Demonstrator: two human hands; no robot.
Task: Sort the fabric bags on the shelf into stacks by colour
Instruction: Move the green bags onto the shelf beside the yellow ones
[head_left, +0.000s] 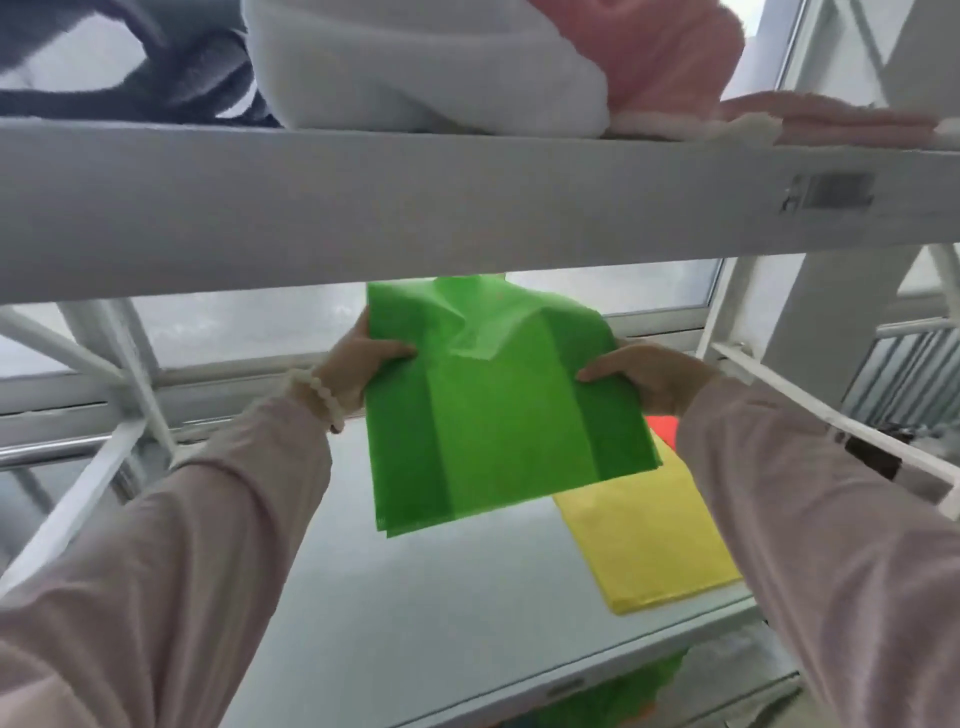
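- Both hands are on the green bag (488, 415). The left hand (358, 364) pinches its left edge, thumb on top. The right hand (644, 376) pinches the right edge the same way. Neither hand is free.
- We read the two-sided grip as a way to keep the thin fabric spread flat, so it lands w/o folds. Even so, the far end buckles up near the upper shelf (363, 208).
- The bag hangs tilted above the shelf (415, 597), near edge lowest. As far as we can tell it's not touching the board.
- A yellow bag (654, 545) lies flat on the shelf at right, its far corner hidden behind the green one. A red bag (662, 428) peeks out beyond it, by the right wrist.
- We take yellow and red as colour spots already begun side by side, one spot per colour.
- There's bare board left of yellow. That's prob. where green goes, keeping colours apart.
- The upper shelf carries white (415, 62), pink (675, 52) and dark cloths (156, 67). We think they're not part of this job.
- More green fabric (623, 696) shows on the level below. We can't tell what it is.
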